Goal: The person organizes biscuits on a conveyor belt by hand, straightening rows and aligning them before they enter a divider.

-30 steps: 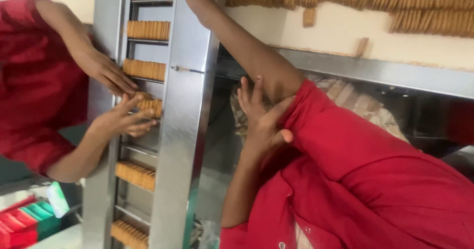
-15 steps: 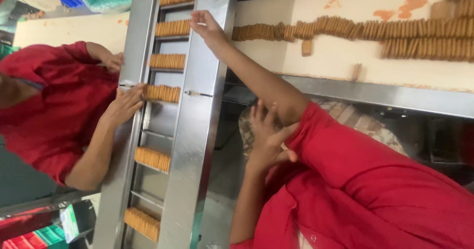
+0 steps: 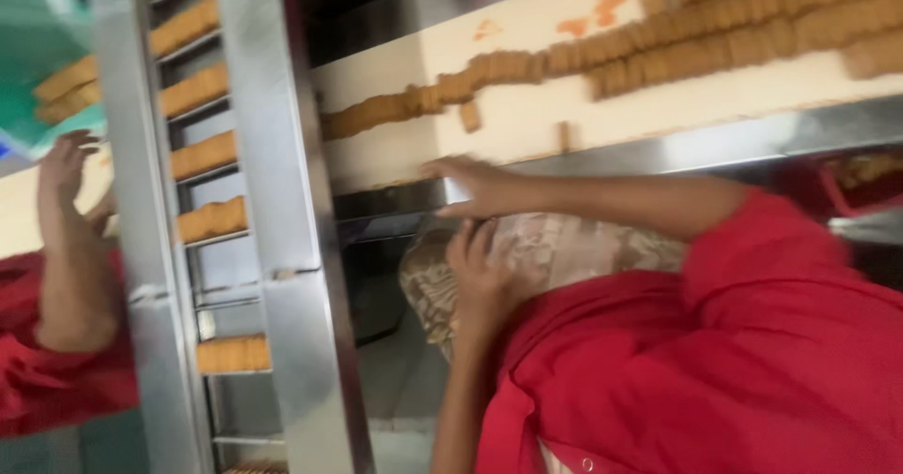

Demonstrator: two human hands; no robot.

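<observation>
1. The camera wearer's own left and right hands are out of frame. Every hand visible belongs to one of two co-workers in red.
2. Co-worker on the right, outstretched hand (image 3: 470, 187): released, fingers straight and flat, holding nothing. It lies against the steel rail (image 3: 752, 140) that edges the cream belt (image 3: 527, 121).
3. Same person, second hand (image 3: 482, 276): loosely curled, resting on a patterned head cloth (image 3: 564, 248) just below the outstretched arm. It is touching the cloth; I cannot tell whether it grips it.
4. Co-worker at the left edge, raised hand (image 3: 61, 187): open, fingers up, empty. It sits just beside the rack upright (image 3: 141, 248), on its outer side. The view is blurred, so I cannot tell whether it touches the upright.
5. The biscuit row (image 3: 658, 46) runs along the belt in a long brown band, stood on edge and packed tight. It is above the outstretched hand and apart from it.
6. One loose biscuit (image 3: 469, 115) lies off the row, between the band and that hand.
7. The biscuit stacks (image 3: 212, 218) sit on narrow shelves between the rack upright and the wide steel column (image 3: 282, 201), one stack per shelf. A lower stack (image 3: 232, 353) sits well below the others.
8. No hand is on any biscuit.
</observation>
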